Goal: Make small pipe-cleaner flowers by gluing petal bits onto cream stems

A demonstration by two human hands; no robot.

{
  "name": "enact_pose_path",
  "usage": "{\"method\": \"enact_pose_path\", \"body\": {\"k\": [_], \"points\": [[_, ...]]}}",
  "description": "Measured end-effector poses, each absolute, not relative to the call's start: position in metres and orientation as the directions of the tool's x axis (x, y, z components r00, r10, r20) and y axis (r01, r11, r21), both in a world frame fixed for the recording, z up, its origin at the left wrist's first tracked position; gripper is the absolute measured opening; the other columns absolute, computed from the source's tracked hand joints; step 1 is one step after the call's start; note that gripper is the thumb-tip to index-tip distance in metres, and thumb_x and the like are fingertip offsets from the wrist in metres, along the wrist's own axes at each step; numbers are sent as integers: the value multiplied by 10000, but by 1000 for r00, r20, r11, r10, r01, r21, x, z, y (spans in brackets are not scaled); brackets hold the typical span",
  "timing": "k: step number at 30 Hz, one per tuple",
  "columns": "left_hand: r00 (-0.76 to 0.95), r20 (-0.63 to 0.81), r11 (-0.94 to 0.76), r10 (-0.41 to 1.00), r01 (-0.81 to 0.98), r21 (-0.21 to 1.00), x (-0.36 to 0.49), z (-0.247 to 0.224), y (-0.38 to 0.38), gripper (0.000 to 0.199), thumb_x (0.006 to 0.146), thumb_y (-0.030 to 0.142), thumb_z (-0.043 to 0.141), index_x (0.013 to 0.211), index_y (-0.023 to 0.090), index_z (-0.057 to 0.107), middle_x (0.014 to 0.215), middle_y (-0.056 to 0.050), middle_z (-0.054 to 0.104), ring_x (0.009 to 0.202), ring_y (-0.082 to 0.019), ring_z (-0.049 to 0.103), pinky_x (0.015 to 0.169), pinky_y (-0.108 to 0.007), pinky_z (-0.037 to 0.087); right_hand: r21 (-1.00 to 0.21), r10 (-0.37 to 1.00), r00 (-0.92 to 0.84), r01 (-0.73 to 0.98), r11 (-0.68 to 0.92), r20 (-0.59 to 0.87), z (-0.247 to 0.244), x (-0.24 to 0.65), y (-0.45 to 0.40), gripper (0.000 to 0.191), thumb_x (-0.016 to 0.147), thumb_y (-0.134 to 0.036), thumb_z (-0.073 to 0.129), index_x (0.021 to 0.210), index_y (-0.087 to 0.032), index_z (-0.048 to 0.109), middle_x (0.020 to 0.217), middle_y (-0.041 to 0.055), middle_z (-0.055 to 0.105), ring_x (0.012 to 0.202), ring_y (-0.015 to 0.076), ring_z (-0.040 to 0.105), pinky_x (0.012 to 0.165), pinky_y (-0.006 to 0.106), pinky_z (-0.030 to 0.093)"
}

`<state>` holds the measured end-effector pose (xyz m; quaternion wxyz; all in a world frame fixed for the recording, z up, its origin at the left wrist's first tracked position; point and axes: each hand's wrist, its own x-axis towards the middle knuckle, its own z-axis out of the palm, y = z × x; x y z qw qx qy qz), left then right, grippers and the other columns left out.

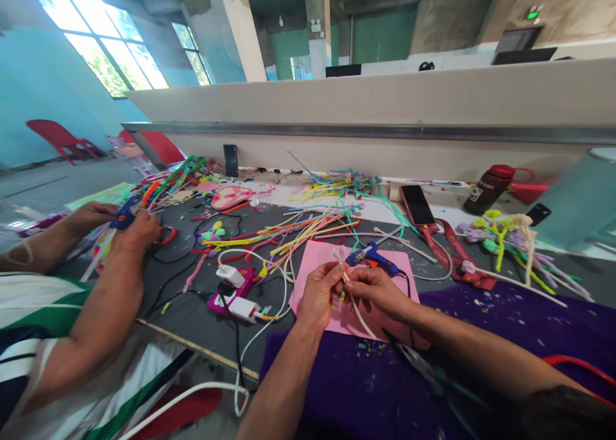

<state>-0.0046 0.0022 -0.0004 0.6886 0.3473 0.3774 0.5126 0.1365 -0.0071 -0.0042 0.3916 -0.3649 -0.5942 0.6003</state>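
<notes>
Containers: dark bottle (486, 191) with red cap and side loop at the back right, leaning in view; contents can't be seen. Red container (532, 192) is partly hidden behind it, inside not readable. Big pale-teal container (575, 199) at the right edge, lighter top, contents also unknown. Workpiece: fuzzy stem piece (362, 319), cream, thin, slightly bent, its tail angling down toward the near edge of the pink sheet (308, 270). Pale pink loopy head (339, 254) shows above the fingers; the join is covered, so can't tell how they connect. Piece is held up over the sheet, just beside the blue glue gun (382, 258). Grip: left hand (321, 292) pinches it just below the head, thumb against fingers; right hand (374, 290) has a narrow fingertip pinch right alongside, touching or nearly touching the left. Pliers (418, 363) lie near the right forearm.
</notes>
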Motion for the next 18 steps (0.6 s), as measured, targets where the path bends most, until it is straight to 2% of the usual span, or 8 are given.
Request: {"method": "enact_pose_path", "body": {"k": [8, 10, 14, 18], "points": [[206, -147, 226, 968, -443, 867, -9, -3, 8, 274, 653, 372, 701, 757, 122, 663, 476, 35, 519, 357, -29, 373, 342, -156, 211, -994, 930, -366, 79, 75, 41, 8, 150, 5, 316, 801, -445, 551, 710, -144, 574, 637, 9, 625, 483, 81, 566, 364, 152, 351], [210, -151, 232, 966, -439, 868, -9, -3, 9, 264, 652, 359, 699, 756, 119, 664, 522, 21, 553, 366, -27, 383, 334, -155, 202, -989, 940, -333, 99, 106, 67, 16, 156, 8, 290, 806, -418, 551, 713, -144, 582, 647, 13, 632, 488, 82, 567, 374, 156, 351], [213, -211, 283, 954, -409, 867, -8, -2, 10, 261, 621, 356, 713, 713, 117, 661, 494, 24, 547, 351, -26, 382, 317, -154, 181, -976, 957, -256, 128, 175, 138, 36, 174, 8, 253, 795, -393, 567, 725, -151, 600, 647, 9, 635, 477, 82, 555, 381, 173, 346], [198, -184, 254, 963, -431, 866, -7, -2, 13, 225, 621, 320, 708, 719, 125, 653, 615, 2, 630, 359, -11, 392, 313, -146, 184, -949, 960, -211, 216, 229, 184, 56, 197, 2, 225, 780, -373, 593, 721, -157, 613, 602, 5, 623, 472, 86, 533, 408, 194, 363]]}}
